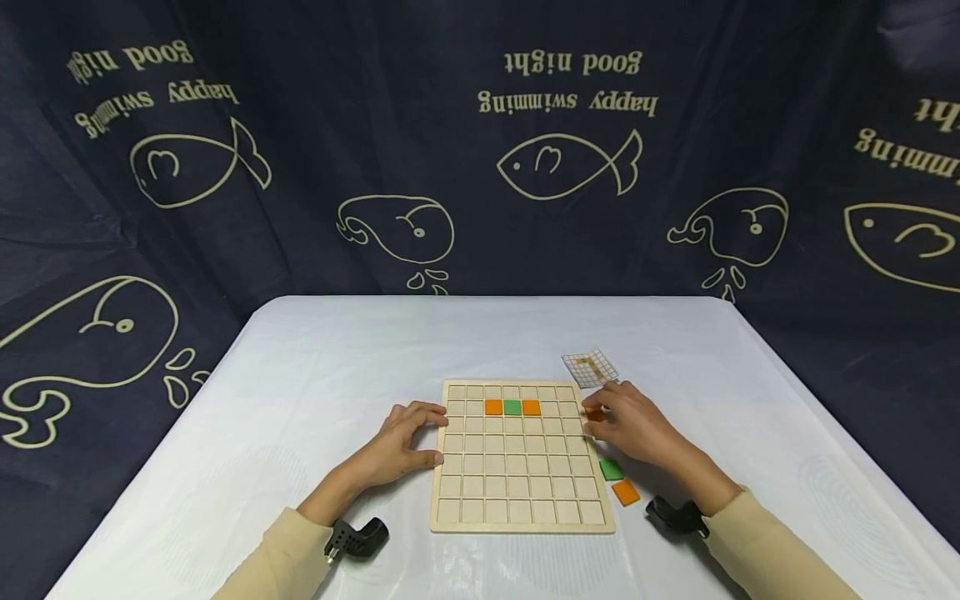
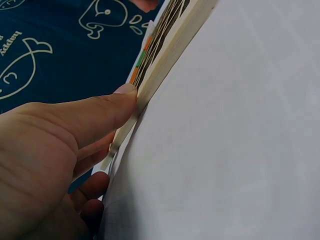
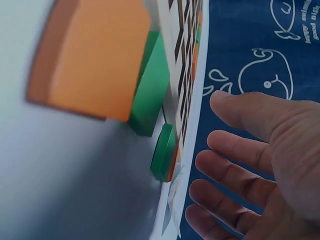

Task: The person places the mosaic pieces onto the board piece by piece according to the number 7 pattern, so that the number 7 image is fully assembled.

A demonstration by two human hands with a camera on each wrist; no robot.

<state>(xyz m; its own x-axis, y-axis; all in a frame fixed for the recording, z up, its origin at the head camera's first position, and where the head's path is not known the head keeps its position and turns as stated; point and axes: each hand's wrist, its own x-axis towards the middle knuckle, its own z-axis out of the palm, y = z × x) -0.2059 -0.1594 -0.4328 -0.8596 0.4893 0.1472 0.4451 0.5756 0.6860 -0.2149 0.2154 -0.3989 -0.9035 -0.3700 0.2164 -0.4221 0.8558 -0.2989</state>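
Beige-cuffed, our left hand rests its parted thumb and fingers against a pale wooden grid board; our right hand, fingers apart, is at an orange tile near the board's right edge. Nearer us lie a square green tile and a square orange one. Three orange-green-orange tiles fill far cells; beyond, a small printed card lies on our white desk.

R hand: fingers sl. bent | orng tile frontmost | 2 grn tiles behind, nr board
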